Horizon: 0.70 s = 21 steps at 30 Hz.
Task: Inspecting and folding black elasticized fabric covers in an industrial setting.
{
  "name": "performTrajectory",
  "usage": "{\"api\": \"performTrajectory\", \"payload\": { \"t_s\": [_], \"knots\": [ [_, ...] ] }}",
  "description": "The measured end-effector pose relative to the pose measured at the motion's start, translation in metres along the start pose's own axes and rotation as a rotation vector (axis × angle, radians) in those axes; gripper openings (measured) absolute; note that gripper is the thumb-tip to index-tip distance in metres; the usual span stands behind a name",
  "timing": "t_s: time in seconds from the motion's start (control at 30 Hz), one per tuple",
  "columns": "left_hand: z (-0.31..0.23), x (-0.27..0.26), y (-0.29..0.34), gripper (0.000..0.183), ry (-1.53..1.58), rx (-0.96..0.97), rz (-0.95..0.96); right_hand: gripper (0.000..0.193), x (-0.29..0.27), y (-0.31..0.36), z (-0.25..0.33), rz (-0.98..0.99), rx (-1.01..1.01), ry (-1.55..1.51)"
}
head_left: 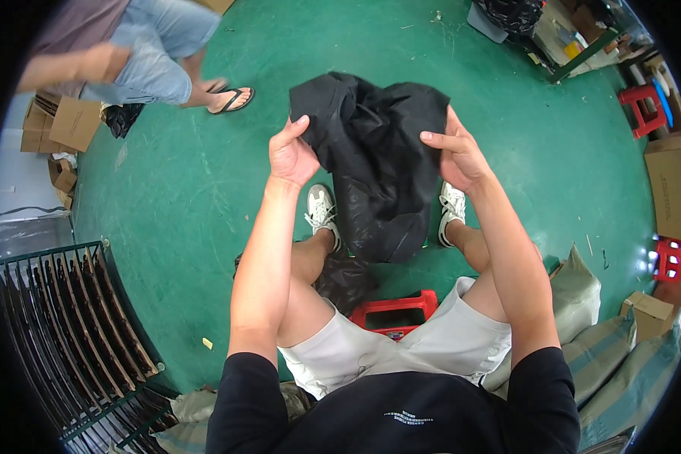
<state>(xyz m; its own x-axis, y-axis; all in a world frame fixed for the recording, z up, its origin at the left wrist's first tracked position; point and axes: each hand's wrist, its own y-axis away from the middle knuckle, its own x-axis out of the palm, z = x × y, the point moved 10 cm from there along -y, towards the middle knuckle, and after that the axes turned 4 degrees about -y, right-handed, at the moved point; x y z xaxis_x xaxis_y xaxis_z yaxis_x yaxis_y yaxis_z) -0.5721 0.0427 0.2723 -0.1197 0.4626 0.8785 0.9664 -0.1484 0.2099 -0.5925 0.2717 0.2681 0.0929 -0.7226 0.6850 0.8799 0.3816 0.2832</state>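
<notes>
A crumpled black fabric piece (378, 166) with a slight sheen hangs spread between my hands, over the floor in front of my knees. Its folds hide its full shape, so I cannot tell its exact kind. My left hand (292, 157) grips the upper left edge, thumb on the near side and the other fingers behind. At the upper right edge, my right hand (461, 157) holds the fabric in the same way, with its fingertips partly hidden. Below it, a dark plastic bag (346, 281) lies beside my left leg.
A red plastic stool frame (396, 309) is between my thighs. Woven sacks (601, 356) lie at my right, and a rack of dark strips (76, 325) stands at left. Another person's leg (155, 68) is at far left, near cardboard boxes (76, 123).
</notes>
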Motion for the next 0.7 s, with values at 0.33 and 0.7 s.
{"api": "performTrajectory", "payload": {
  "t_s": [0.33, 0.7],
  "knots": [
    [0.025, -0.069, -0.029, 0.020, -0.169, -0.083, -0.311, 0.021, -0.010, -0.015, -0.024, -0.132, 0.251, -0.241],
    [0.044, -0.069, -0.018, 0.027, -0.597, -0.298, -0.353, 0.026, -0.022, -0.019, -0.018, -0.191, 0.245, -0.129]
  ]
}}
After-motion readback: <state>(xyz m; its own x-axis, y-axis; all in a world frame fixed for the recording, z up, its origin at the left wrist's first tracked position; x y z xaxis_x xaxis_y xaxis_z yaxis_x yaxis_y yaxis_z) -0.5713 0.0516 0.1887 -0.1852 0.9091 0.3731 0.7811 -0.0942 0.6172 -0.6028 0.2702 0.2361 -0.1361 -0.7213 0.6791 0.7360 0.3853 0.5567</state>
